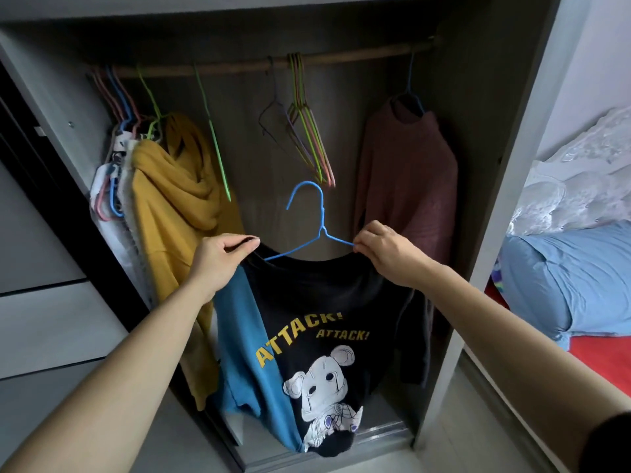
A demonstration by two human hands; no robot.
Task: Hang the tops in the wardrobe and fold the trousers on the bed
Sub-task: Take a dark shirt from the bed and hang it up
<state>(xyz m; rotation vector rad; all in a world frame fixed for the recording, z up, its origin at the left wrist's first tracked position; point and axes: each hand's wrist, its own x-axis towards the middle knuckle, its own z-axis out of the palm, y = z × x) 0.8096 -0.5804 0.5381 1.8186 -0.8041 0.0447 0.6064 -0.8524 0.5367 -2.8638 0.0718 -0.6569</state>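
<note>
Holding a black T-shirt up inside the open wardrobe, below the wooden rail and not yet hooked on it. Printed twice with yellow "ATTACK!" above a white bear-like figure, with one blue sleeve on the left side. Partly threaded onto a blue wire hanger, with the hook free in the air, the left arm ending at the collar and the right arm at the fingertips. Gripped at one shoulder by the left hand, fingers curled over the cloth. Pinched at the other side by the right hand, thumb and fingertips closed on the hanger's arm and the collar edge.

Hanging from the rail at left: a mustard hoodie, beside a bundle of pale garments. Dangling bare in the middle: a lone green hanger and a bunch of coloured hangers. At right, a maroon sweater, just behind the right hand. Beyond the wardrobe's right wall, a bed with blue bedding and a white quilt.
</note>
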